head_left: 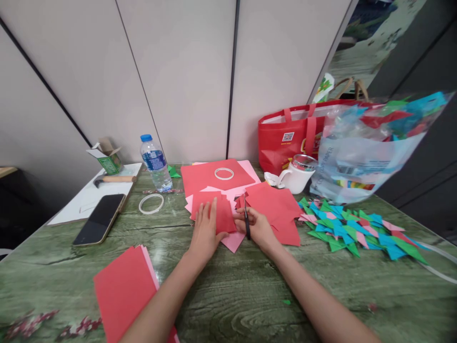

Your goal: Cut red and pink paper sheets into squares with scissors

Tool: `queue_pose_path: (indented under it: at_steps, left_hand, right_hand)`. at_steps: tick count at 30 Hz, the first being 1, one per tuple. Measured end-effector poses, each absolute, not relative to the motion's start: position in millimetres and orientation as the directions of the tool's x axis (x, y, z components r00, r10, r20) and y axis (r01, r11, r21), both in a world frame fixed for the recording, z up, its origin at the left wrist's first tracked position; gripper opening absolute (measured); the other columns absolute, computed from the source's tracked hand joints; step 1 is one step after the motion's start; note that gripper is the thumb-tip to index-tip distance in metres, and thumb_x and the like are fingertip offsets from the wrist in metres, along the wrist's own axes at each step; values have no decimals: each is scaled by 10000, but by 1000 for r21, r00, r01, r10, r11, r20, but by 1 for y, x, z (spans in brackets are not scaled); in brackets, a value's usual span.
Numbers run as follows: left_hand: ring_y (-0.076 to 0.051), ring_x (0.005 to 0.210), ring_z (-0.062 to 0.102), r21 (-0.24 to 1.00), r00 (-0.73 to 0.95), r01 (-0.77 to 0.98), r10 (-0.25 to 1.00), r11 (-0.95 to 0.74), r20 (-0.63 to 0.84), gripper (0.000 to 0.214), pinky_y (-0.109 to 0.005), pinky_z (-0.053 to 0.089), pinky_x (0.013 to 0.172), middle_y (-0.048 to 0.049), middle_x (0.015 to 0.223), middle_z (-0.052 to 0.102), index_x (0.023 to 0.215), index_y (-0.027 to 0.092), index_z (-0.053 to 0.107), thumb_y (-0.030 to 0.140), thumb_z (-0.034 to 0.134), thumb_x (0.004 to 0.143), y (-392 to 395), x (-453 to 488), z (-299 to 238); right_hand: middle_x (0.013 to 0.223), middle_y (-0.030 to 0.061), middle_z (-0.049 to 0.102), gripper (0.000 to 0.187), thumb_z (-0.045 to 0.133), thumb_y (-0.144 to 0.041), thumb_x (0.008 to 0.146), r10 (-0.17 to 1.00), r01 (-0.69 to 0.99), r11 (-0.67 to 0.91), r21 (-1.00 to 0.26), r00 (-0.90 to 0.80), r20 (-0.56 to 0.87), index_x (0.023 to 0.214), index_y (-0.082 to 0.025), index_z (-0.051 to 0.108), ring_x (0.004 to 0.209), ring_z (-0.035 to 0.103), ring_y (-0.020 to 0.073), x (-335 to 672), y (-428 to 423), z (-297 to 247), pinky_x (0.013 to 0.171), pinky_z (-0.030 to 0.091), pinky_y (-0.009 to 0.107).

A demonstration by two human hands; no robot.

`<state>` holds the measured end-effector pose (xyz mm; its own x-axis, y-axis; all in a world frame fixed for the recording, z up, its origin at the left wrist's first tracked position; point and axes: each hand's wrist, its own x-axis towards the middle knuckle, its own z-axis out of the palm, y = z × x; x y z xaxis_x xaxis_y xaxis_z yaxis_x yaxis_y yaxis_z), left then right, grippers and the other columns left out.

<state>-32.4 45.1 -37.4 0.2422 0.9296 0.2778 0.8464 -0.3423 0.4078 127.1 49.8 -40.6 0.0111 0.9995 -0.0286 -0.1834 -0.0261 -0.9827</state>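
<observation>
My left hand (204, 226) lies flat, fingers stretched out, over a pile of small red paper pieces (224, 216) with pink sheets beneath. In my right hand (259, 228) is a pair of scissors (246, 219) with black handles, its blades pointing away from me. The fingertips of that hand come close to the pile's right edge. More red paper pieces (273, 205) spread out to the right, partly overlapping. Behind the pile, a larger red sheet (196, 176) carries a roll of white tape (224, 174).
Left are a water bottle (156, 164), another tape roll (151, 204), a phone (100, 220), a hammer (116, 179) and a red paper stack (124, 290). Right are a white mug (298, 178), a red bag (274, 147), a plastic bag (357, 166) and folded paper triangles (353, 228).
</observation>
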Motion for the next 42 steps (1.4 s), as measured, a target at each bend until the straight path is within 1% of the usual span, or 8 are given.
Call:
queue_pose_path:
  at_steps: [5,14,21,25,28,33,38,42]
  left_hand:
    - [-294,1282,128,426,236,821,905,-380,354,961,-488,183,998,-173,1363,242,1342,215,13,235,644,619,44,-31,-34]
    - [-266,1295,78,478,228,714,816,-512,532,962,-440,230,1001,-139,1421,56,1335,257,-59,221,623,657,37,-26,-15]
    - [-292,1283,133,596,115,541,754,-593,646,954,-465,257,988,-132,1415,93,1331,286,-16,331,640,641,32,-25,-9]
    - [-261,1246,265,800,-46,216,813,-560,581,984,-402,339,960,-98,1419,97,1312,351,2,299,679,600,28,-20,0]
    - [-229,1119,450,884,-98,-38,882,-466,460,899,-378,402,901,-114,1274,397,1308,296,135,235,683,598,25,-15,5]
    - [-182,831,590,934,-87,-195,954,-299,287,281,-320,458,773,-67,902,634,919,152,585,231,626,653,26,-17,5]
    - [-182,769,590,972,184,-224,976,-74,117,270,-283,464,669,-46,872,650,909,171,630,262,620,655,25,-27,12]
    - [-192,725,602,976,483,-159,873,152,-58,332,-288,462,626,-58,838,656,950,171,632,273,642,635,22,-33,18]
  right_hand:
    - [732,42,669,356,751,-214,489,996,-208,59,-976,78,43,804,-150,598,720,617,176,127,47,-35,627,479,277]
    - [551,-74,548,362,742,-269,531,995,-328,81,-941,74,60,840,-191,569,375,478,60,131,48,-28,370,407,175]
    - [426,-98,453,325,763,-268,499,997,-278,78,-957,22,75,712,-180,533,326,407,54,131,44,-25,307,359,159]
    - [595,-41,584,319,739,-279,543,979,-276,193,-942,114,168,798,-189,570,467,512,98,131,43,-22,429,476,220]
    - [738,-7,635,327,720,-281,578,968,-273,244,-930,130,216,865,-203,584,596,566,137,127,40,-21,568,513,288]
    - [781,12,652,352,723,-351,567,975,-335,222,-916,79,208,861,-205,593,678,590,173,123,37,-20,660,484,308]
    - [582,-18,600,459,478,-653,648,997,-553,-29,-833,45,-64,749,-214,564,537,587,165,137,47,-19,496,472,283]
    - [708,-19,656,407,723,-395,534,985,-596,-125,-793,24,-173,860,-220,555,603,621,175,145,52,-19,538,494,294]
